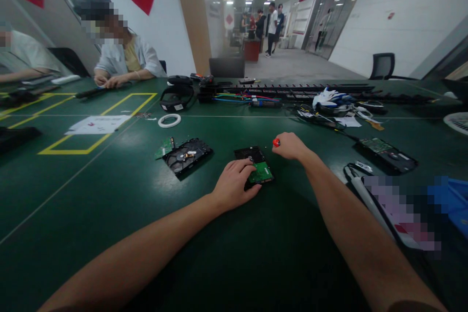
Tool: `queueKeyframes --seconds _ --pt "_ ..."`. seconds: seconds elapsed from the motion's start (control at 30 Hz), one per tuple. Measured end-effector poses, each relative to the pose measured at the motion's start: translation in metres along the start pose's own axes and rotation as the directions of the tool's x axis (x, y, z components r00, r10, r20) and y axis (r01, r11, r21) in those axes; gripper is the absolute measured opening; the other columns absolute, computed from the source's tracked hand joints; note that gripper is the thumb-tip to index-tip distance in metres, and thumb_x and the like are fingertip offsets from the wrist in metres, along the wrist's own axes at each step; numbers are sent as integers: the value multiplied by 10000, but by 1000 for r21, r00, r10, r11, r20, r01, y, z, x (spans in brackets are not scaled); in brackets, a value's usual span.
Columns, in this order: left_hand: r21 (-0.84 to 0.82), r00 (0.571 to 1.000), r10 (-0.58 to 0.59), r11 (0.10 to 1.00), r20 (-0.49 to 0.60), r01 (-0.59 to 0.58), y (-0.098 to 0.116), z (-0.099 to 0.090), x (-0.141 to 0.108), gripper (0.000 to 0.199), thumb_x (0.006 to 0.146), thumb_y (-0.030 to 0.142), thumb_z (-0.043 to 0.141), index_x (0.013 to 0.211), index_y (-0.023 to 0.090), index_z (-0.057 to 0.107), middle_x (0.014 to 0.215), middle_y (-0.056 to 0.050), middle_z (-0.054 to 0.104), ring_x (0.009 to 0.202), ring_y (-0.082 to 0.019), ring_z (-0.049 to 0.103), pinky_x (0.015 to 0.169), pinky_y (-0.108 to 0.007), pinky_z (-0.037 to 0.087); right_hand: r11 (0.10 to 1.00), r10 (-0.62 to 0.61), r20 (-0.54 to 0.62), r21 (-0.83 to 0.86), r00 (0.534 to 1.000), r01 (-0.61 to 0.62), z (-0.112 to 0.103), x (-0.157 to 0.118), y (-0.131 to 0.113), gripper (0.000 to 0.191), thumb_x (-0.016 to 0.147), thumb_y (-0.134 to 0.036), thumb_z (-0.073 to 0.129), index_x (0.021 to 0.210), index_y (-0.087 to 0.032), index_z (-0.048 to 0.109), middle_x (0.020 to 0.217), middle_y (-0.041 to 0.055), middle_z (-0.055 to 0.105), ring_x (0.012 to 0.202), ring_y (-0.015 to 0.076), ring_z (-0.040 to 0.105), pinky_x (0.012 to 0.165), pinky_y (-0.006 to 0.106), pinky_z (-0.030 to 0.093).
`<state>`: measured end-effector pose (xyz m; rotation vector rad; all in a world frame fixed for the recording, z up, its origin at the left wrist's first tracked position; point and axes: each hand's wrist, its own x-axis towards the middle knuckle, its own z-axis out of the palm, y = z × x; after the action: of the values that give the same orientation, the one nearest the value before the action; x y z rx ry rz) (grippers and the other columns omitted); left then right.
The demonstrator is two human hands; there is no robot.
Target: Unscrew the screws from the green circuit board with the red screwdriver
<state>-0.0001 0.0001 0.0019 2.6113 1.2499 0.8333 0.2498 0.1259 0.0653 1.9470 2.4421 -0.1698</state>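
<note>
Smooth dark green worktop [219, 263], office with grey floor [303, 64] behind. Left to right: white paper sheets [98, 125] over yellow lines [64, 152]; flat white ring [163, 122]; rectangular black hard drive [179, 165], green circuit board [164, 148] at its edge. Left hand [234, 183] unclenched, fingers laid on black-and-green rectangular hard drive [263, 171], flat on worktop, between both hands. Right hand [291, 145] clenched around bright red rounded object [276, 142], mostly hidden. Far right: another black-and-green drive [387, 154], blue object [457, 200].

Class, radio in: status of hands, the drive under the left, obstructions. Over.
Left hand on hard drive. Right hand closed round red object, beside drive. Drive flat on table, partly hidden by left hand.
</note>
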Motion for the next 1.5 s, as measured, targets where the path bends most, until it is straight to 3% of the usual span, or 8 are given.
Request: queueKeyframes --seconds 0.17,0.4,1.5 --pt "10 1000 2 1000 7 -2 0 0 0 471 944 422 763 1350 215 645 1465 -143 639 1368 -352 617 1187 -568 496 983 -161 41 92 986 156 -19 -20 -10 159 881 -307 703 847 -188 803 895 67 826 812 199 727 731 275 485" --pt "23 1000 31 999 7 -31 1 -2 -1 528 974 416 735 1463 254 622 1526 -145 605 1397 -360 598 1189 -592 487 947 -302 71 134 951 291 -22 -34 -25 156 893 -295 701 843 -176 787 869 55 804 780 175 690 714 269 459" --pt "45 998 71 996 1 -71 1 0 -1 398 997 387 709 1355 211 697 1464 -146 646 1384 -356 608 1174 -578 503 943 -313 104 -87 944 322 -16 -42 -43 176 927 -256 648 937 -154 791 978 160 827 887 266 761 717 319 470"
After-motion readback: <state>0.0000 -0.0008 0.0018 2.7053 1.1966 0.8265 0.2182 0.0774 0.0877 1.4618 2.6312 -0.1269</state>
